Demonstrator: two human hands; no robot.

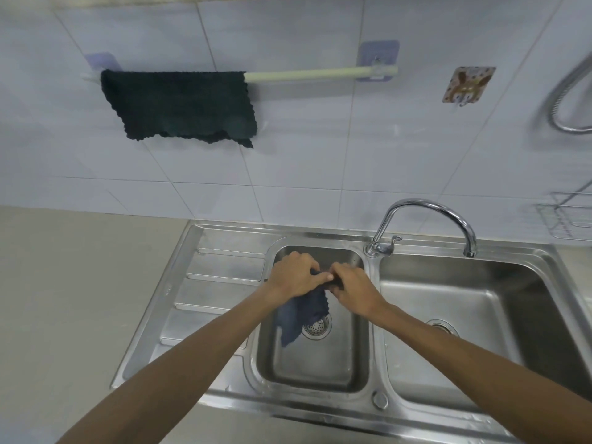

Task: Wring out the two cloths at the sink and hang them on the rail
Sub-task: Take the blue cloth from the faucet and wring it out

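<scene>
Left hand and right hand sit close together at centre frame, both clenched around a bunched blue cloth, thumbs nearly touching; the grip reads as a wringing twist. The cloth's loose tail hangs down below the hands into the small left basin, its lower corner near or over the drain strainer; cannot tell whether it touches the basin floor. No dripping water is visible. Besides the cloth the basin holds only the strainer. The larger right basin, lower right of frame, shows just its own drain and a few drops, no cloth. The tap arcs over the right basin with no water running. The drainboard to the left of the small basin carries nothing. In the upper left of the frame a dark green cloth hangs draped and spread over the left part of the rail, leaving the rail's right part bare. Judged progress: about half done, one cloth hung, the second mid-wring. Left to do: finish squeezing, lift it up, drape it on the free right section. A wire rack sits at the right edge, contents unclear.
</scene>
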